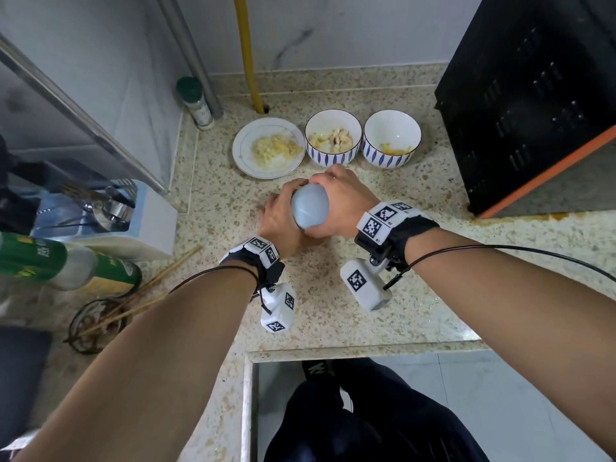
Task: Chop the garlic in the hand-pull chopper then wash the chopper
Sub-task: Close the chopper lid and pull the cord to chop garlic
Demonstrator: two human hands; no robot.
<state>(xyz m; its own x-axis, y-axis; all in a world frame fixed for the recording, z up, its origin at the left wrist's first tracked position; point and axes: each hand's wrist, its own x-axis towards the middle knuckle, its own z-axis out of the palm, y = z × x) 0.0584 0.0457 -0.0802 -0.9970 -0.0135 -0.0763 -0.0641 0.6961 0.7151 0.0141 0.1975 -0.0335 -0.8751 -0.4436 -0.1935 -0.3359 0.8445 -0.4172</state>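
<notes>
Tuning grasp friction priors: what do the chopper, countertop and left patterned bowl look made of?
Chopper: visible dome likely plastic, smooth pale grey-blue, soft satin sheen; the rest is hidden. Countertop: speckled beige stone or composite, polished, with faint glare near the front edge. Left patterned bowl: probably glazed ceramic, glossy white with blue painted leaf marks and a dark rim.

The head-worn camera looks steeply down, close over the countertop [333, 323].

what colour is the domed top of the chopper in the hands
Pale grey-blue and plain; the domed plastic chopper top shows best in the head view.
</notes>
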